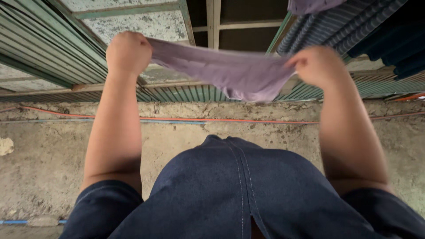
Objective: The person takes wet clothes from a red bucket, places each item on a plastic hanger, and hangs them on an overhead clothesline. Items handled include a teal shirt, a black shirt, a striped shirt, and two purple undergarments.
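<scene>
Both grips are closing tight, left hand [129, 52] at ten o'clock, right hand [318, 65] at two (blurred), stretching the thin lilac cloth garment [230, 73] flat between them.

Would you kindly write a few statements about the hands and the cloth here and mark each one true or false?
1. Both hands grip the purple cloth. True: the left hand and right hand each hold one end.
2. The cloth is folded into a neat square. False: it is stretched between the hands and sags in the middle.
3. An orange cable runs along the concrete wall. True.
4. The striped fabric hangs at the lower left. False: it is at the upper right.
5. The person wears a white garment. False: it is a dark blue garment.
</scene>
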